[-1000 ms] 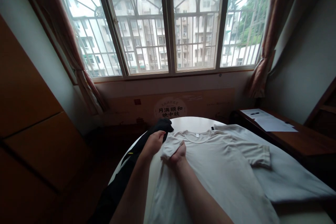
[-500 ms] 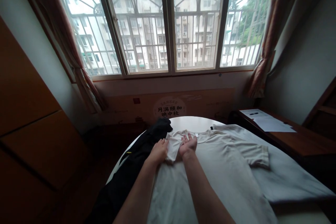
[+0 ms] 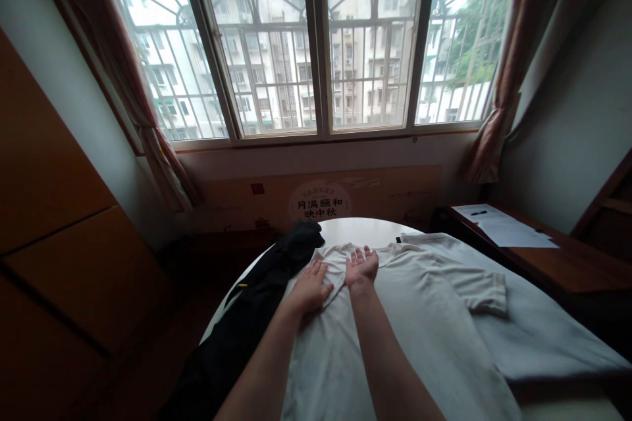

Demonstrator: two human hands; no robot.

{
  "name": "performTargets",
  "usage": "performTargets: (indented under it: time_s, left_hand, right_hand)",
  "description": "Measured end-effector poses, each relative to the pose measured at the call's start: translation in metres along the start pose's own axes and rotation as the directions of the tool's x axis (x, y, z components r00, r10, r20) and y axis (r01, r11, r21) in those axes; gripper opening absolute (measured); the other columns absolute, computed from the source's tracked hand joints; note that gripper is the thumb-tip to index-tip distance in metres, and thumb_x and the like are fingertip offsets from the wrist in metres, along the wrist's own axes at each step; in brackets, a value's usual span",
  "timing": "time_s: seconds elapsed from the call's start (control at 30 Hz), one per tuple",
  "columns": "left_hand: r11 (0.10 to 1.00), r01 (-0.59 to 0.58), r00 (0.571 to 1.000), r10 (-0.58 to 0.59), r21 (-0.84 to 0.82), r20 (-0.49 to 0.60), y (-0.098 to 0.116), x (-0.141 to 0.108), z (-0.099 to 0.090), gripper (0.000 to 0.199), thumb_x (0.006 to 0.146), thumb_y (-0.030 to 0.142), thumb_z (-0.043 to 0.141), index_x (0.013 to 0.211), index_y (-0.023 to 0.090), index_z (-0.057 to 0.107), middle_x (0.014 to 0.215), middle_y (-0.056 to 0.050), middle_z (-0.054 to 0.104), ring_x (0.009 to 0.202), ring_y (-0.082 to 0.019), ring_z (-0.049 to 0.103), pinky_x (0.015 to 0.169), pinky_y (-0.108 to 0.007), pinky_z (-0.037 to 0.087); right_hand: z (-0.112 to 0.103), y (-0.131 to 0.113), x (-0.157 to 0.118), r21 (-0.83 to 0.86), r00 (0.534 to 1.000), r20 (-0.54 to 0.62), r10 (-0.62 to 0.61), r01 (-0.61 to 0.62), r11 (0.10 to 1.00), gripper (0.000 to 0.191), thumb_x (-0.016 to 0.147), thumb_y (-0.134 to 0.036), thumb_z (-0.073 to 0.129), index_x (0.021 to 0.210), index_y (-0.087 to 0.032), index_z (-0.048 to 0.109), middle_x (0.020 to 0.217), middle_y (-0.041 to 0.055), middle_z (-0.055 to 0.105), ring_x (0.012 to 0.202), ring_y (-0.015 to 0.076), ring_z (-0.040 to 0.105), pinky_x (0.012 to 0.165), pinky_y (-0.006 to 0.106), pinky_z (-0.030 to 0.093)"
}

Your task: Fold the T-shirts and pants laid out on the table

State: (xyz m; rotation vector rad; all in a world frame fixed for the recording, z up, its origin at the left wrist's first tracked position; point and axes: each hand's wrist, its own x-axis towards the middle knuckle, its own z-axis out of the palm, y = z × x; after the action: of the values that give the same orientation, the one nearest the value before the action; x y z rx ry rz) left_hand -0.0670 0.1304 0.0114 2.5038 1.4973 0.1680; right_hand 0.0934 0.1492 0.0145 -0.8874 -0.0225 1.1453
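A pale, off-white T-shirt lies spread over the round white table, its collar toward the window and one short sleeve out to the right. The left sleeve is folded inward over the body. My left hand rests flat on that folded part, fingers stretched out. Beside it, at the collar, my right hand is turned palm up with its fingers apart and slightly curled, gripping nothing. Part of the collar is hidden behind my right hand.
Black clothing lies along the table's left side. Under the shirt's right sleeve is a light grey garment. The white table shows at the far edge. To the right, a wooden desk bears white paper.
My left hand has moved right, onto the folded sleeve, which now lies flatter. My right hand has shifted slightly right and turned its palm further up.
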Motion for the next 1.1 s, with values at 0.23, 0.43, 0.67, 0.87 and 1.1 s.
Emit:
performTargets:
  time_s: [0.23,0.43,0.67,0.87,1.1]
  left_hand:
    - [0.995,-0.022,0.996,0.013,-0.099,-0.084,-0.002,0.002,-0.021,0.057,0.094,0.038,0.049,0.146,0.015,0.049,0.161,-0.016,0.035,0.15,-0.03,0.029,0.122,-0.048,0.023]
    - [0.99,-0.072,0.993,0.06,-0.122,-0.103,0.002,-0.022,-0.083,0.027,0.078,0.013,0.055,0.092,0.021,0.076,0.096,-0.005,0.075,0.091,-0.022,0.068,0.086,-0.029,0.049]
    - [0.998,-0.053,0.99,0.058,-0.045,0.125,0.027,-0.029,-0.069,0.006,0.069,0.026,0.069,0.07,0.022,0.073,0.071,-0.002,0.071,0.07,-0.021,0.064,0.067,-0.029,0.046]
    - [0.999,-0.027,0.973,0.02,0.027,0.229,0.034,-0.02,-0.048,0.012,0.064,0.022,0.067,0.074,0.021,0.074,0.071,-0.003,0.071,0.065,-0.021,0.062,0.061,-0.029,0.044]
    - [0.998,-0.017,0.963,0.0,0.06,0.269,0.03,-0.017,-0.048,0.021,0.069,0.026,0.065,0.086,0.02,0.077,0.082,-0.004,0.074,0.072,-0.02,0.063,0.063,-0.027,0.044]
  right_hand:
    - [-0.003,0.006,0.001,-0.009,0.99,0.036,0.137,-0.137,0.991,0.029,0.084,-0.04,0.041,0.105,-0.027,0.057,0.109,0.0066,0.067,0.097,0.0203,0.067,0.085,0.038,0.052]
    - [-0.008,-0.016,0.009,-0.398,0.982,0.147,-0.118,0.168,0.902,0.042,0.071,-0.021,0.049,0.11,-0.021,0.063,0.101,0.0039,0.07,0.081,0.017,0.063,0.071,0.029,0.048]
    - [-0.026,-0.015,0.021,-0.714,0.898,0.41,-0.159,0.424,0.557,0.038,0.052,-0.002,0.05,0.076,-0.018,0.075,0.064,-0.0017,0.064,0.069,0.0174,0.057,0.076,0.029,0.044]
    - [-0.037,-0.01,0.021,-0.833,0.887,0.455,-0.074,0.454,0.316,0.031,0.057,-0.006,0.063,0.082,-0.021,0.076,0.069,-0.0015,0.067,0.073,0.0171,0.06,0.073,0.026,0.046]
    - [-0.036,-0.014,0.021,-0.874,0.872,0.486,0.056,0.486,0.021,0.029,0.06,-0.008,0.071,0.084,-0.022,0.078,0.076,0.0014,0.073,0.08,0.018,0.066,0.073,0.024,0.046]
